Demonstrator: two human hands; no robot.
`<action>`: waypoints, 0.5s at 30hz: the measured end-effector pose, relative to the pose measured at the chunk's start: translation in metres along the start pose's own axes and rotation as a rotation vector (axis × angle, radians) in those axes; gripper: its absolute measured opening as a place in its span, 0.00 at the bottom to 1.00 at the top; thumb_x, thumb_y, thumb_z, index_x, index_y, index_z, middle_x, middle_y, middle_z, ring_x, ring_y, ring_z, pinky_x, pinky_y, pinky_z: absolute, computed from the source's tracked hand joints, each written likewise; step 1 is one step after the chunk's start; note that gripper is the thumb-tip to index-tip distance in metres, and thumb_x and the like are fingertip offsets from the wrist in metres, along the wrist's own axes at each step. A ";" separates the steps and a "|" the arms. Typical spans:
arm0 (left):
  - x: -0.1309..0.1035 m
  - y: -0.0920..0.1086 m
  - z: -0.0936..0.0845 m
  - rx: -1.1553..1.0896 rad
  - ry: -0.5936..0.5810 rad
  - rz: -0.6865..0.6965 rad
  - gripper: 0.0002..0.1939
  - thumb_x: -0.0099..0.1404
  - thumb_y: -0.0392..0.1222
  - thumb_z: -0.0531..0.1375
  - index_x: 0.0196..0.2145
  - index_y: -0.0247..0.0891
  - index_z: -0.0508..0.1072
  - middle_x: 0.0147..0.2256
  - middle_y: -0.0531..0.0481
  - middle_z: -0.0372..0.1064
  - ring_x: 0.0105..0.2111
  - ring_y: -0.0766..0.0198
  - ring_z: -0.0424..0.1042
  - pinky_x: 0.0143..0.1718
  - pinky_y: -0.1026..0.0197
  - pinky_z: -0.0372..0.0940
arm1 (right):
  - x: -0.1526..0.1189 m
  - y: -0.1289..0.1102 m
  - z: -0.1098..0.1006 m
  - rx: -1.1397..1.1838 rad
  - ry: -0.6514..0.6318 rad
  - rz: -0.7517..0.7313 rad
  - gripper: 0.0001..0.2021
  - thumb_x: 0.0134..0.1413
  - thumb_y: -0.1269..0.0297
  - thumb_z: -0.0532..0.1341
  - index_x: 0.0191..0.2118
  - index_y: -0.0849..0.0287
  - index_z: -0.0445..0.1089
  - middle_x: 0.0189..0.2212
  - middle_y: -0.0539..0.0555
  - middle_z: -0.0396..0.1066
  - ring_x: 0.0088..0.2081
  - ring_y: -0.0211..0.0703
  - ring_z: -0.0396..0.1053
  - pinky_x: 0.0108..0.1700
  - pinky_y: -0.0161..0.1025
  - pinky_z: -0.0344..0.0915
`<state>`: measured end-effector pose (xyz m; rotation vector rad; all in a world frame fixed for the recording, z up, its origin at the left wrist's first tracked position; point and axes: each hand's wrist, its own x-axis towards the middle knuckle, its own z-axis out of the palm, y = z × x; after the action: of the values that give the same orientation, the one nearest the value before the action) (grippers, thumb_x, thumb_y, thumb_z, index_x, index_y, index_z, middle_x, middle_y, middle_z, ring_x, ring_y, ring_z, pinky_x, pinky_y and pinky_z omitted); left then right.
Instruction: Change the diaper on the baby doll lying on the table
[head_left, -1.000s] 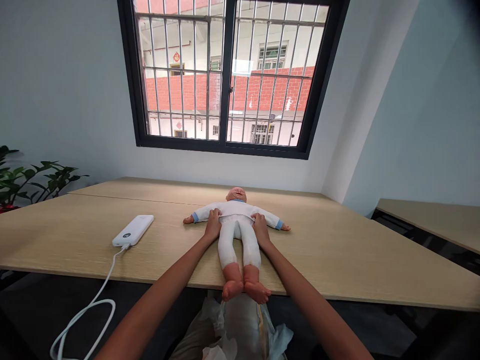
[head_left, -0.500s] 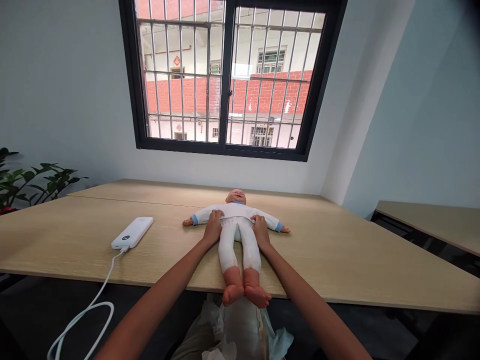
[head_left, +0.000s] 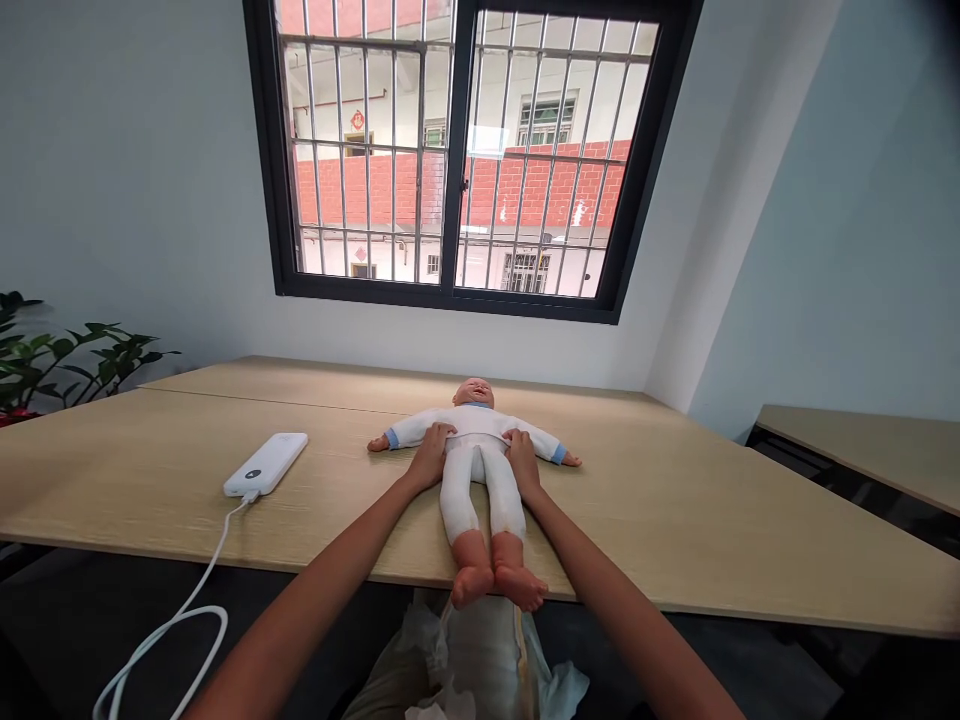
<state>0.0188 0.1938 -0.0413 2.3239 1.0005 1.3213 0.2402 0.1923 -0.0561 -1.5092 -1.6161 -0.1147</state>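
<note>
Doll supine on the worktop, feet overhanging the front edge; left hand and right hand each pinch the shirt near its hem. A hard tug edgeward could drag it off.

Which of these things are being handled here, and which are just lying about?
In use:
doll, on its back
left hand and right hand, at its waist
table beneath

Just about:
white power bank
its cable
leafy plant
</note>
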 end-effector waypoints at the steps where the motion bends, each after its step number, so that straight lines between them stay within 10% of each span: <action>1: 0.001 -0.001 0.001 0.001 0.007 -0.006 0.23 0.50 0.25 0.51 0.44 0.39 0.64 0.47 0.41 0.61 0.50 0.53 0.60 0.55 0.52 0.56 | 0.002 0.001 0.001 -0.004 -0.007 0.011 0.18 0.46 0.80 0.46 0.40 0.60 0.65 0.40 0.59 0.63 0.46 0.46 0.62 0.49 0.37 0.59; 15: 0.014 0.003 -0.008 0.260 0.148 -0.374 0.16 0.56 0.28 0.55 0.43 0.35 0.61 0.46 0.36 0.61 0.49 0.46 0.61 0.50 0.47 0.56 | 0.019 0.003 -0.014 -0.002 -0.033 0.110 0.14 0.45 0.77 0.51 0.39 0.59 0.66 0.40 0.60 0.66 0.45 0.51 0.64 0.49 0.41 0.60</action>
<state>0.0176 0.2009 -0.0265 2.0855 1.6487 1.2839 0.2534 0.1993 -0.0369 -1.6050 -1.5551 -0.0308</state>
